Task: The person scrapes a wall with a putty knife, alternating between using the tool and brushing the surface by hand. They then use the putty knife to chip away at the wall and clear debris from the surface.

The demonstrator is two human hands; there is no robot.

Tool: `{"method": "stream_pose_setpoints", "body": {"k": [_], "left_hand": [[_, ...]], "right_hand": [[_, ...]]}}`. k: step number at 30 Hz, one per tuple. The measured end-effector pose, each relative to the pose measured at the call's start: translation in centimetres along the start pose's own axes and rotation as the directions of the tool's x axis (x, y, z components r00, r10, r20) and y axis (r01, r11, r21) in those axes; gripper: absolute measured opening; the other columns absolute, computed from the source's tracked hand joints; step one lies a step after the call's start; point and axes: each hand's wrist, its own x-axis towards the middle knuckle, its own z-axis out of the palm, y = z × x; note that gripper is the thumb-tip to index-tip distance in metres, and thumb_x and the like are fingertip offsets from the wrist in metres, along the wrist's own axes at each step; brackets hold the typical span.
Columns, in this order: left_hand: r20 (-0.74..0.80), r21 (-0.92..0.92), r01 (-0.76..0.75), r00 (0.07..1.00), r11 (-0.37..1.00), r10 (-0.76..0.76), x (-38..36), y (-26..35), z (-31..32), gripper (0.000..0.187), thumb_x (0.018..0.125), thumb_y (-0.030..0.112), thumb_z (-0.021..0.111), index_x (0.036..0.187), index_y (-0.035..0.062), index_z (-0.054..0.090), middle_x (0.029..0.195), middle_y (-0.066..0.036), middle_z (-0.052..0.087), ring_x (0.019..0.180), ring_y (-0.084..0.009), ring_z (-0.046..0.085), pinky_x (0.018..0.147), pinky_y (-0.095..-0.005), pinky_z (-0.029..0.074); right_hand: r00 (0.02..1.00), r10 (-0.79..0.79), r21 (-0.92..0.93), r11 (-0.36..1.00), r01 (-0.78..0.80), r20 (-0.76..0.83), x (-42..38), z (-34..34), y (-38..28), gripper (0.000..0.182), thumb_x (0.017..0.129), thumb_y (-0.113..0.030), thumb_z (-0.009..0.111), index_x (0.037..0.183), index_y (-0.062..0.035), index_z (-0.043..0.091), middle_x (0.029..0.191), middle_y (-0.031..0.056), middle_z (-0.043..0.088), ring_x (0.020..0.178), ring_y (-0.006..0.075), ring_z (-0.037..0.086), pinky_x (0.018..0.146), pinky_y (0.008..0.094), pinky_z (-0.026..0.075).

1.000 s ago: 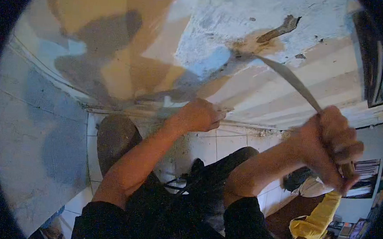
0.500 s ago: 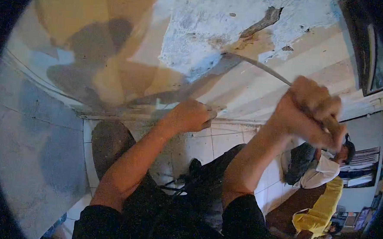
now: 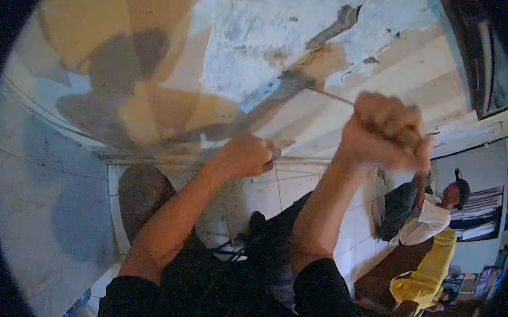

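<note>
My right hand (image 3: 389, 128), slightly blurred, is closed round the handle end of a thin scraping tool (image 3: 333, 96). The tool's tip meets the wall (image 3: 236, 60) at the lower edge of a pale, rough patch where the covering is gone. Around that patch the wall has a beige striped surface. My left hand (image 3: 248, 157) is closed near the foot of the wall, with a small greyish thing (image 3: 274, 152) showing at its fingers; I cannot make out what it is.
A seated person in a white shirt (image 3: 426, 225) and cap is at the right. Below is a person in yellow (image 3: 426, 276). A dark frame (image 3: 471, 61) is on the wall at upper right. A grey wall (image 3: 45, 205) stands left; tiles (image 3: 264, 190) cover the floor.
My right hand has moved left and slightly up, with the tool's tip shifted a little left and down. The view has shifted slightly. The seated person's arm and head have changed position.
</note>
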Motion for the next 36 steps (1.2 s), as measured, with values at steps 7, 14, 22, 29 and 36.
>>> {"method": "stream_pose_setpoints", "body": {"k": [7, 14, 22, 29, 36], "left_hand": [[-0.111, -0.065, -0.087, 0.991, 0.994, 0.08, -0.6, 0.3, 1.4, 0.021, 0.08, 0.025, 0.056, 0.089, 0.0065, 0.06, 0.074, -0.016, 0.062, 0.073, -0.0342, 0.063, 0.067, -0.0469, 0.05], [0.257, 0.014, 0.129, 0.958, 0.992, -0.128, -0.9, -0.8, 1.7, 0.028, 0.075, 0.025, 0.061, 0.096, 0.0062, 0.063, 0.091, -0.019, 0.064, 0.084, -0.0348, 0.063, 0.073, -0.0463, 0.051], [0.483, -0.057, 0.282, 0.847, 0.958, -0.221, -2.9, -2.6, 3.9, 0.044, 0.077, 0.029, 0.062, 0.117, 0.0116, 0.056, 0.11, -0.022, 0.058, 0.101, -0.0375, 0.057, 0.087, -0.0476, 0.045], [0.455, -0.082, 0.252, 0.87, 0.964, -0.189, -2.3, -4.9, 5.7, 0.043, 0.083, 0.033, 0.057, 0.12, 0.0109, 0.054, 0.118, -0.016, 0.057, 0.108, -0.0343, 0.054, 0.094, -0.0434, 0.042], [0.281, -0.519, 0.173, 0.959, 0.837, -0.024, -1.5, -4.5, 3.2, 0.049, 0.085, 0.043, 0.057, 0.115, 0.0046, 0.058, 0.102, -0.016, 0.064, 0.097, -0.0299, 0.061, 0.088, -0.0395, 0.045]], "right_hand": [[0.999, -0.021, 0.156, 0.987, 0.028, -0.048, -0.1, 0.9, -1.5, 0.055, 0.081, -0.059, 0.04, 0.056, -0.0101, 0.037, 0.046, 0.0019, 0.03, 0.04, 0.0129, 0.022, 0.041, 0.0294, 0.02], [0.99, 0.139, -0.171, 0.976, -0.132, 0.028, -12.0, -4.5, -1.7, 0.053, 0.089, -0.046, 0.046, 0.057, -0.0035, 0.042, 0.051, 0.0066, 0.044, 0.044, 0.0155, 0.041, 0.043, 0.0291, 0.033], [0.737, 0.593, -0.704, 0.37, -0.606, -0.323, -16.0, -6.0, -2.5, 0.025, 0.086, -0.021, 0.06, 0.076, 0.002, 0.056, 0.066, 0.0106, 0.056, 0.064, 0.0189, 0.054, 0.062, 0.031, 0.044], [0.873, 0.487, -0.934, 0.316, -0.167, 0.009, -16.9, -9.4, -1.9, 0.026, 0.089, -0.02, 0.057, 0.077, 0.0026, 0.06, 0.061, 0.0086, 0.056, 0.055, 0.0169, 0.052, 0.056, 0.0336, 0.044], [0.678, 0.582, 0.041, 0.771, -0.635, -0.449, -15.3, -11.0, -4.2, 0.035, 0.093, -0.03, 0.048, 0.094, 0.003, 0.058, 0.073, 0.0175, 0.064, 0.052, 0.017, 0.057, 0.037, 0.0232, 0.039]]}}
